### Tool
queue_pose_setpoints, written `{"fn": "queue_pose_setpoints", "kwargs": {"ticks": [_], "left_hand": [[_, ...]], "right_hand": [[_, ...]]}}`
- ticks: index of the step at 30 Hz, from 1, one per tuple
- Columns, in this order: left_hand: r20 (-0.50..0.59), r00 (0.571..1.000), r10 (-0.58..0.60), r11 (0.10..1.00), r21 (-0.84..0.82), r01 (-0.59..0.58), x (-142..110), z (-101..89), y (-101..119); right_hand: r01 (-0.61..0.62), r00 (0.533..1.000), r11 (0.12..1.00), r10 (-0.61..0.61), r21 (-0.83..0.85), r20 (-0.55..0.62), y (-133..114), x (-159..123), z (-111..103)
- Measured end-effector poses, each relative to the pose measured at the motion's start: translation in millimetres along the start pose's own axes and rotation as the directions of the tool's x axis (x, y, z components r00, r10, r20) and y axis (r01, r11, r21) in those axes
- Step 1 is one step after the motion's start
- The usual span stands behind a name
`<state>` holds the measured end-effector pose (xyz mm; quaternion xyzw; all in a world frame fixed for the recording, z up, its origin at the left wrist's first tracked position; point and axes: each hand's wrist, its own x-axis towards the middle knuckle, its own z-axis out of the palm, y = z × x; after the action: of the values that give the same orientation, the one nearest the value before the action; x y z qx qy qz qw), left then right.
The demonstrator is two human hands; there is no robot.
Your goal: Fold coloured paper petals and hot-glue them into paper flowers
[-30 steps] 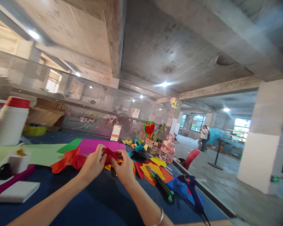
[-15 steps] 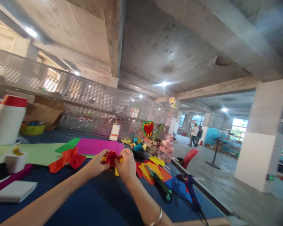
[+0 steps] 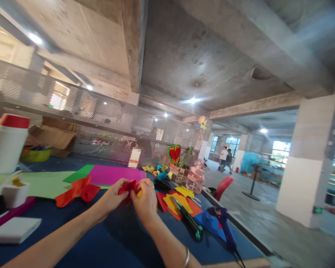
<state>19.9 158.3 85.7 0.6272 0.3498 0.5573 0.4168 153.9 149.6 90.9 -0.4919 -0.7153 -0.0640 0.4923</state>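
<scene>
Between my two hands is a small piece of folded red paper (image 3: 128, 187), pinched at both sides above the blue tabletop (image 3: 111, 238). My left hand (image 3: 115, 197) closes on its left side with thumb and fingers. My right hand (image 3: 144, 197) grips the other side; its fingers partly hide the paper. Some yellow paper shows just behind my right fingers. Left of my hands lie crumpled orange paper (image 3: 69, 193) and a red paper piece (image 3: 89, 192). Close by on the right are yellow paper pieces (image 3: 181, 204) with a green-handled cutter (image 3: 188, 219) lying across them.
A glue gun (image 3: 225, 227) lies on blue paper near the table's right edge. Purple sheet (image 3: 108, 174) and pale green sheet (image 3: 44, 182) spread behind my hands. A pink bottle (image 3: 195, 178) stands beside a basket (image 3: 178, 174). At left are a white bottle (image 3: 8, 145) and white box (image 3: 15, 229).
My hands have turned and shifted the red paper slightly, keeping hold of it. The view has drifted a little. Two people in the background have walked left.
</scene>
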Motion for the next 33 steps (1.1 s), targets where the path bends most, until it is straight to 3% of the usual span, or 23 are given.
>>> {"fn": "queue_pose_setpoints", "kwargs": {"ticks": [4, 9, 16, 22, 26, 29, 31, 33], "left_hand": [[-0.005, 1.0, -0.001, 1.0, -0.028, 0.001, -0.2, 0.6, 2.6], [-0.077, 0.996, -0.042, 0.997, -0.067, 0.037, -1.0, 0.1, 7.9], [-0.12, 0.986, -0.115, 0.985, -0.139, 0.098, -3.0, -0.5, 9.1], [-0.1, 0.991, -0.088, 0.987, -0.146, 0.072, -3.6, 2.7, 7.0], [-0.08, 0.994, 0.08, 0.994, 0.081, -0.073, -0.2, -1.0, 1.5], [-0.039, 0.972, 0.233, 0.897, 0.395, -0.199, 2.5, -7.4, -3.3], [-0.015, 0.973, 0.232, 0.844, 0.5, -0.194, 4.0, -11.6, -6.5], [-0.003, 0.984, 0.181, 0.849, 0.506, -0.155, 5.4, -15.0, -9.8]], "right_hand": [[-0.084, 0.996, 0.985, 0.088, 0.151, -0.02, -0.1, -1.2, 3.0], [-0.147, 0.987, 0.945, 0.119, 0.291, 0.111, 1.4, -0.9, 6.0], [-0.241, 0.961, 0.92, 0.183, 0.308, 0.207, -2.3, -0.5, 7.8], [-0.213, 0.964, 0.933, 0.152, 0.29, 0.218, -4.0, -1.7, 6.6], [-0.158, 0.978, 0.969, 0.128, 0.189, 0.162, -0.4, -2.4, 5.4], [-0.097, 0.984, 0.99, 0.081, 0.101, 0.157, 3.6, -3.9, 6.9], [-0.064, 0.985, 0.997, 0.057, 0.042, 0.163, 4.8, -5.3, 8.2], [-0.036, 0.984, 0.999, 0.036, -0.004, 0.175, 4.1, -6.6, 9.1]]}}
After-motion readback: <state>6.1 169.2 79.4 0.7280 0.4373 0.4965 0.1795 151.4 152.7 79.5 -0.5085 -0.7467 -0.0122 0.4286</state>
